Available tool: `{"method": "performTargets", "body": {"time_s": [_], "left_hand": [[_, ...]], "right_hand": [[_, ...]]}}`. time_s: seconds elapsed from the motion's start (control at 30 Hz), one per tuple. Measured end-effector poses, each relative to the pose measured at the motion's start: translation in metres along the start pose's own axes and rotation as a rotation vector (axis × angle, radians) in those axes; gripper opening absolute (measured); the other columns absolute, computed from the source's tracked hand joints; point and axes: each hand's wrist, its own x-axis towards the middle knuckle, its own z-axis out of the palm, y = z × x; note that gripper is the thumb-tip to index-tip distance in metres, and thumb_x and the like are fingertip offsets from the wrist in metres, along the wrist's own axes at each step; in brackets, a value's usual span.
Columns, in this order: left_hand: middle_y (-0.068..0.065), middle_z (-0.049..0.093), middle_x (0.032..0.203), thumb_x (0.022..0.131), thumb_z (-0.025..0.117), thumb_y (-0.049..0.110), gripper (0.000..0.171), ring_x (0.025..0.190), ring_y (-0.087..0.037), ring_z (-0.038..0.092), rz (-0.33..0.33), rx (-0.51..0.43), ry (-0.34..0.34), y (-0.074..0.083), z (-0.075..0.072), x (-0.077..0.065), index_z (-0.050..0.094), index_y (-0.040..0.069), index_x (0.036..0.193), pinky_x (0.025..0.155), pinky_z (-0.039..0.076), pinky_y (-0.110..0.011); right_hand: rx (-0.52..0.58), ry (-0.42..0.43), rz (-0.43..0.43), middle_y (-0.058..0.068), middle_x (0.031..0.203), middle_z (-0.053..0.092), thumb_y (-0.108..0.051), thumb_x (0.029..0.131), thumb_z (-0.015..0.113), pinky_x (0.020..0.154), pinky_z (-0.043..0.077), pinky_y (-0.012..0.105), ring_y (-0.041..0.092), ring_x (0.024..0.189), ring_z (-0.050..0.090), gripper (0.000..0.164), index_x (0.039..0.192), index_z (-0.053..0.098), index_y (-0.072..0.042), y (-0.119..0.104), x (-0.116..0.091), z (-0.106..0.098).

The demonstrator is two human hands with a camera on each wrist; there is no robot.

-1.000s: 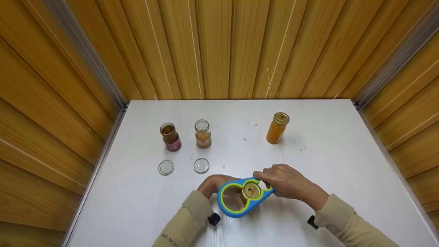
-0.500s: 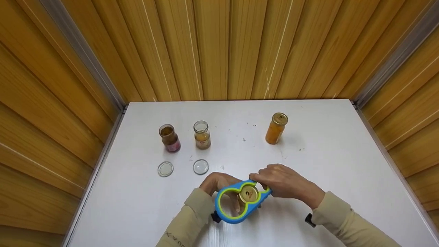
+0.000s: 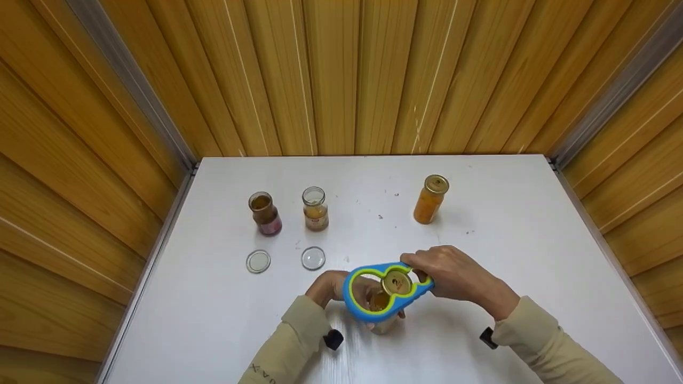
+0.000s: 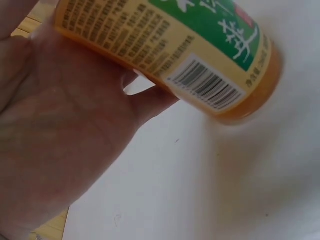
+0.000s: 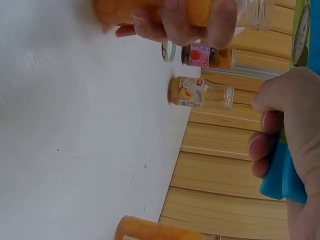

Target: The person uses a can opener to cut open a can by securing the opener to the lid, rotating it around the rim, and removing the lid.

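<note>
My left hand (image 3: 332, 285) grips an orange-filled glass jar (image 4: 200, 65) with a green and cream label, tilted in the left wrist view. Bare threads show at the jar's mouth (image 5: 256, 14) in the right wrist view. My right hand (image 3: 453, 274) holds the handle of a blue jar opener (image 3: 368, 318) lined in lime green. A gold lid (image 3: 396, 282) sits in the opener's smaller ring, apart from the jar. Through the larger ring, the jar's orange contents and part of my left hand show in the head view.
Two uncapped jars, one dark (image 3: 265, 214) and one pale yellow (image 3: 316, 210), stand at back left. Their lids, one left (image 3: 258, 261) and one right (image 3: 313, 258), lie before them. A capped orange jar (image 3: 430, 201) stands at back right. Small crumbs dot the white table (image 3: 523, 256).
The gold lid has come off the jar and moved up and right with the opener in my right hand. The jar's mouth now shows uncovered. The other jars stay in place.
</note>
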Motion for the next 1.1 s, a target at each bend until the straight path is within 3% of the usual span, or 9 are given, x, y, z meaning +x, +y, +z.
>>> {"method": "performTargets", "body": {"time_s": [0.07, 0.13, 0.17, 0.27, 0.37, 0.53, 0.67, 0.93, 1.1], "left_hand": [[-0.008, 0.068, 0.13, 0.088, 0.074, -0.004, 0.048, 0.119, -0.012, 0.058, 0.009, 0.063, -0.073, 0.034, 0.011, -0.005, 0.061, -0.002, 0.134, 0.11, 0.041, -0.032], [-0.008, 0.061, 0.143, 0.088, 0.075, -0.006, 0.064, 0.13, -0.007, 0.051, 0.059, 0.049, -0.155, 0.05, 0.016, -0.009, 0.05, 0.0, 0.147, 0.117, 0.032, -0.031], [-0.009, 0.059, 0.146, 0.087, 0.073, -0.01, 0.067, 0.132, -0.006, 0.049, 0.063, 0.042, -0.162, 0.056, 0.018, -0.012, 0.047, -0.001, 0.148, 0.118, 0.03, -0.03], [-0.015, 0.058, 0.145, 0.08, 0.074, -0.017, 0.072, 0.129, -0.003, 0.05, 0.068, 0.012, -0.132, 0.058, 0.019, -0.016, 0.048, -0.004, 0.146, 0.118, 0.03, -0.028], [-0.016, 0.055, 0.146, 0.081, 0.075, -0.017, 0.071, 0.131, -0.004, 0.049, 0.068, -0.023, -0.106, 0.056, 0.019, -0.021, 0.047, -0.004, 0.145, 0.119, 0.028, -0.028], [-0.013, 0.055, 0.148, 0.087, 0.073, -0.01, 0.072, 0.132, -0.006, 0.047, 0.024, -0.051, -0.057, 0.053, 0.02, -0.027, 0.045, 0.006, 0.151, 0.119, 0.023, -0.028], [-0.016, 0.054, 0.149, 0.086, 0.077, -0.006, 0.071, 0.13, -0.007, 0.05, 0.018, -0.055, 0.008, 0.051, 0.022, -0.031, 0.049, 0.011, 0.149, 0.118, 0.025, -0.031], [-0.025, 0.051, 0.145, 0.085, 0.078, -0.006, 0.057, 0.122, -0.01, 0.053, 0.106, -0.082, 0.171, 0.047, 0.028, -0.036, 0.058, 0.011, 0.135, 0.113, 0.036, -0.032], [-0.023, 0.054, 0.143, 0.084, 0.079, -0.006, 0.055, 0.122, -0.011, 0.053, 0.135, -0.062, 0.286, 0.045, 0.03, -0.039, 0.059, 0.012, 0.133, 0.112, 0.037, -0.032]], "right_hand": [[-0.005, -0.006, 0.027, -0.01, 0.077, 0.059, 0.0, 0.072, 0.091, 0.064, 0.054, 0.025, 0.007, 0.065, 0.051, 0.057, 0.117, 0.06, -0.017, 0.002, -0.004, -0.003], [-0.013, -0.007, 0.053, -0.009, 0.083, 0.065, -0.002, 0.07, 0.093, 0.067, 0.057, 0.028, 0.007, 0.067, 0.055, 0.062, 0.121, 0.061, -0.016, 0.005, -0.009, -0.005], [-0.015, -0.006, 0.065, -0.008, 0.086, 0.067, -0.002, 0.069, 0.094, 0.068, 0.058, 0.029, 0.008, 0.068, 0.057, 0.064, 0.122, 0.061, -0.016, 0.006, -0.011, -0.006], [-0.017, -0.001, 0.097, -0.007, 0.092, 0.07, -0.001, 0.068, 0.094, 0.07, 0.06, 0.03, 0.009, 0.07, 0.06, 0.064, 0.121, 0.062, -0.016, 0.008, -0.017, -0.01], [-0.022, 0.007, 0.123, -0.006, 0.096, 0.071, 0.0, 0.066, 0.095, 0.071, 0.061, 0.032, 0.009, 0.07, 0.061, 0.065, 0.12, 0.062, -0.016, 0.011, -0.024, -0.013], [-0.044, 0.02, 0.174, -0.004, 0.095, 0.073, 0.005, 0.064, 0.094, 0.072, 0.062, 0.036, 0.009, 0.071, 0.062, 0.067, 0.119, 0.061, -0.015, 0.017, -0.036, -0.018], [-0.036, 0.016, 0.215, 0.0, 0.097, 0.075, 0.008, 0.066, 0.092, 0.074, 0.062, 0.036, 0.012, 0.076, 0.067, 0.068, 0.123, 0.061, -0.012, 0.02, -0.046, -0.021], [-0.078, 0.03, 0.293, 0.002, 0.096, 0.075, 0.009, 0.065, 0.091, 0.07, 0.061, 0.033, 0.011, 0.074, 0.066, 0.069, 0.125, 0.061, -0.01, 0.025, -0.062, -0.024], [-0.099, 0.047, 0.324, 0.007, 0.098, 0.075, 0.008, 0.064, 0.092, 0.07, 0.062, 0.035, 0.014, 0.074, 0.065, 0.069, 0.124, 0.061, -0.006, 0.027, -0.068, -0.024]]}}
